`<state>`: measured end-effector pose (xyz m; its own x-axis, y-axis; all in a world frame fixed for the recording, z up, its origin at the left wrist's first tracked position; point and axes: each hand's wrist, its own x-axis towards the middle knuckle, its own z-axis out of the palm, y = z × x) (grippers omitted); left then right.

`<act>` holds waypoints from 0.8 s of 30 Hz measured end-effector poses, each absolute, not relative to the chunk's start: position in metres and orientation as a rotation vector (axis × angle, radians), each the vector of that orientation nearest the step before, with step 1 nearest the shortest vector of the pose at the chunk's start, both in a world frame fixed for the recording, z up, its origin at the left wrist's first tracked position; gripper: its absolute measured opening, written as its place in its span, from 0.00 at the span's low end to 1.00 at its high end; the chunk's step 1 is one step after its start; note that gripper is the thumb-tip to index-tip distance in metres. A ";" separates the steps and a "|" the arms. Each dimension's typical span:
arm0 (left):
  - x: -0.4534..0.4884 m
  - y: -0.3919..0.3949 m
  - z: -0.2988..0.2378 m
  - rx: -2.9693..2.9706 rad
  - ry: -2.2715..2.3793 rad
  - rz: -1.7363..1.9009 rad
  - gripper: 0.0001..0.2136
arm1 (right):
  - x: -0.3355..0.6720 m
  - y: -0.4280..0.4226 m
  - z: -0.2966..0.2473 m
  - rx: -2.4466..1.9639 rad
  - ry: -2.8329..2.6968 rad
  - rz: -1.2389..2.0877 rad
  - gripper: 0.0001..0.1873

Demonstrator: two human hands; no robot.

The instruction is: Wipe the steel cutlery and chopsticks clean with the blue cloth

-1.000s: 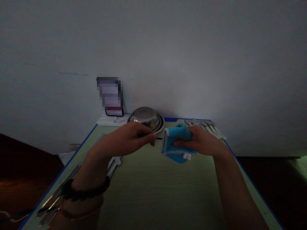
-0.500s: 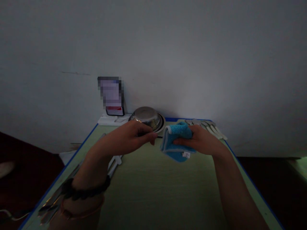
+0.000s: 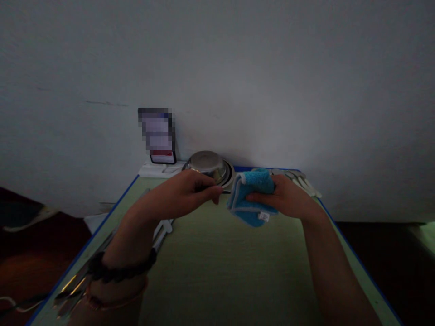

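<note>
My left hand (image 3: 185, 194) is closed in a pinch on a thin dark utensil (image 3: 226, 191) whose other end runs into the cloth. My right hand (image 3: 288, 197) is closed on a folded blue cloth (image 3: 249, 197) with a small white tag, wrapped around the utensil's far end. Both hands hover over the green table (image 3: 220, 262), just in front of an upturned steel bowl (image 3: 207, 165).
Several pale-handled spoons (image 3: 302, 181) lie at the table's far right corner. More metal utensils (image 3: 159, 233) lie along the left edge. A phone on a white stand (image 3: 159, 156) leans against the wall behind the bowl. The table edge has blue trim.
My right hand and the cloth have shifted slightly up and left along the utensil. My left hand has barely moved.
</note>
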<state>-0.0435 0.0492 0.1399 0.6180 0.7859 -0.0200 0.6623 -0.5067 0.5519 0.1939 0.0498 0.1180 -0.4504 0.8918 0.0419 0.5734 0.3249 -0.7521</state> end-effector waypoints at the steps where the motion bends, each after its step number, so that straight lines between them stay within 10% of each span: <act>1: -0.044 0.049 0.140 2.327 1.139 0.313 0.17 | 0.194 0.050 0.118 -1.287 -2.141 0.939 0.12; 24: -0.040 0.051 0.139 2.353 1.190 0.365 0.18 | 0.197 0.056 0.114 -1.353 -2.120 0.688 0.15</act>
<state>-0.0395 0.0511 0.1388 0.5875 0.8089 0.0228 0.6823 -0.5102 0.5236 0.1967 0.0559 0.1140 -0.3597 0.9194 0.1594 0.6505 0.3696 -0.6635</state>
